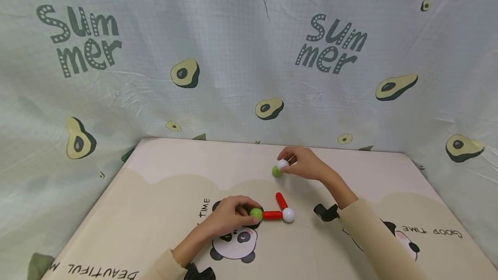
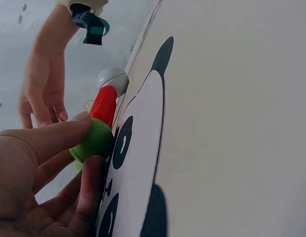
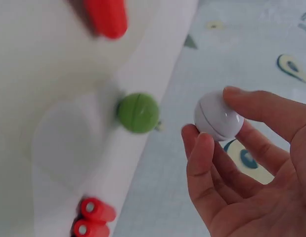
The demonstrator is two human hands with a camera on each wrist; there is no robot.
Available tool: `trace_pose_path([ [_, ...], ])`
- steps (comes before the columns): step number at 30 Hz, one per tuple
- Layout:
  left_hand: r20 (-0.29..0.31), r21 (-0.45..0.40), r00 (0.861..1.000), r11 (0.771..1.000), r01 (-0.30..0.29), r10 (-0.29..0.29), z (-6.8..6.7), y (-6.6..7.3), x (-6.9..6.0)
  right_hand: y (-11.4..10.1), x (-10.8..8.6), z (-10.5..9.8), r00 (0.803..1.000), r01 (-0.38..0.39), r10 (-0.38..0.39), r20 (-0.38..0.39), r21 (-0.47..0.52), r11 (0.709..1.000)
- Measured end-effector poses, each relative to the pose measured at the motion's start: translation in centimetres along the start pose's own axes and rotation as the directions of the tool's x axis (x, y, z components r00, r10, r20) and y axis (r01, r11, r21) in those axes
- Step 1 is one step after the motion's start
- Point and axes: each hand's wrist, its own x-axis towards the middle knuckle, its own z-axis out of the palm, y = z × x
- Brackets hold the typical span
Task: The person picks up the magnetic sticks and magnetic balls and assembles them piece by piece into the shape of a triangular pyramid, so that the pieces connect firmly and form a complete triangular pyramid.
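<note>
Your left grip pinches green end ball | apparently done: two red rods meeting at white corner ball | apparently outstanding: white ball pinched in your right grip, loose green ball, both near counter's far edge, unjoined

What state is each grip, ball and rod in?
Left grip: pinching the near green ball.
Near green ball: held, touching the near rod.
Near rod: between the near green and near white balls, touching both.
Near white ball: two rods meet at it.
Angled rod: one end at the near white ball, other end free.
Right grip: pinching the far white ball.
Far white ball: held, apart from the far green ball.
Far green ball: unheld.
Rod pair: side by side, unheld.
</note>
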Motion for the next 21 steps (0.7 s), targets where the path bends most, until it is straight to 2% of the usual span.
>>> trace_pose_path([
  [3, 0.004, 0.003, 1.0, 1.0, -0.001, 0.001, 0.0, 0.0, 0.0, -0.9, -1.0, 0.6, 0.999, 0.041, -0.041, 0.011, 0.038, 0.998],
  [5, 0.005, -0.001, 1.0, 1.0, -0.008, 0.008, 0.0, 0.1, 0.0, -1.4, -1.5, 1.1, 0.999, 0.035, -0.037, 0.02, 0.065, 0.997],
  [10, 0.004, 0.004, 1.0, 1.0, -0.013, 0.013, 0.1, 0.1, 0.0, -1.8, -2.4, 2.4, 0.999, -0.028, 0.026, 0.019, 0.083, 0.996],
  [21, 0.005, -0.002, 0.999, 0.999, -0.034, 0.034, 0.0, 0.1, -0.2, -1.4, -2.8, 5.0, 0.988, -0.135, 0.138, -0.066, 0.039, 0.99],
])
